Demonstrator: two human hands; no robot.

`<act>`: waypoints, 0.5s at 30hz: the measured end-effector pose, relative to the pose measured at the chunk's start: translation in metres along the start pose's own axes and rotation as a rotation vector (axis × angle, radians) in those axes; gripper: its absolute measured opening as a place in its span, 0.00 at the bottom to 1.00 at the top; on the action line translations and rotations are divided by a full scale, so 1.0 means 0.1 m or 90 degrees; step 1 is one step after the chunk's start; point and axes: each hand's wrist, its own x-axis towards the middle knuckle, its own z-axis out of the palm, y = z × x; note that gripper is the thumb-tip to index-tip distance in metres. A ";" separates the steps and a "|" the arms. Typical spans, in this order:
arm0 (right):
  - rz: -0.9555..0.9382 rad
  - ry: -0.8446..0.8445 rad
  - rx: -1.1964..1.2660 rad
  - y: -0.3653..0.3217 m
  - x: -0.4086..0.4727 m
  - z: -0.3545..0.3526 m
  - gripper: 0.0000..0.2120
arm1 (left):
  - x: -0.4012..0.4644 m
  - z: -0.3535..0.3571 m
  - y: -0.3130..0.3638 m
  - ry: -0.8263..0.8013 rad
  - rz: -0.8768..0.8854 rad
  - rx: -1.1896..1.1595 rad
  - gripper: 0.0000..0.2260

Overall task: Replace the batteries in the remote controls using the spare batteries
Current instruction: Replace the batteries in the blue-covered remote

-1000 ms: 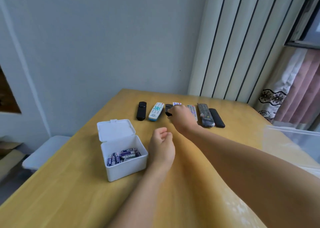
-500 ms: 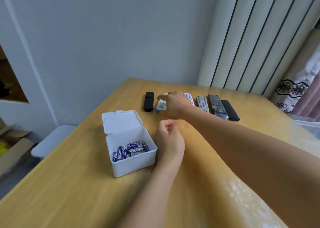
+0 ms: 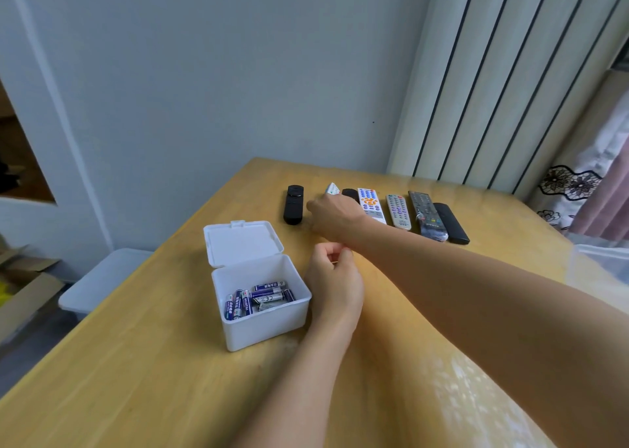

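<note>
Wooden table (image 3: 136, 379) fills the lower view, grey wall behind, ribbed white panel (image 3: 510, 90) at the far right corner; clear plastic bin (image 3: 599, 260) at the right edge of the table; pale plastic lid or tub (image 3: 102, 280) below the table's left edge, cardboard box (image 3: 23, 287) on the floor further left.

White battery box (image 3: 262, 325) stands on the table near centre, hinged lid (image 3: 241, 243) flipped open behind it; spare batteries (image 3: 258, 297), blue and silver, lie loose inside.

Row of remotes along the far side: black remote (image 3: 293, 204) at the left end, white remote (image 3: 333, 188) mostly hidden under the right hand, small black remote (image 3: 350, 194) behind the hand, white remote with orange buttons (image 3: 369, 202), grey-white remote (image 3: 397, 211), dark remote (image 3: 427, 219), black remote at the right end (image 3: 451, 223).

Right hand (image 3: 335, 217) reaches across, fingers curled down over the white remote, gripping it; that remote's far tip tilts up off the table.

Left hand (image 3: 335, 284) rests just right of the battery box, fingers curled into a loose fist; cannot tell if it holds anything.
</note>
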 end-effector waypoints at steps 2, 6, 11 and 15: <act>0.025 0.031 0.026 0.06 -0.03 -0.03 0.07 | 0.00 0.00 0.00 -0.003 0.003 -0.002 0.05; 0.082 0.214 0.218 0.32 -0.20 -0.32 0.07 | -0.01 -0.01 0.01 -0.020 0.004 0.026 0.06; 0.134 0.437 0.631 0.75 -1.13 -0.94 0.09 | 0.01 -0.01 0.03 -0.062 -0.073 -0.108 0.16; 0.102 0.284 1.023 1.14 -1.98 -1.03 0.06 | -0.10 -0.13 0.18 -0.369 -0.326 -0.413 0.37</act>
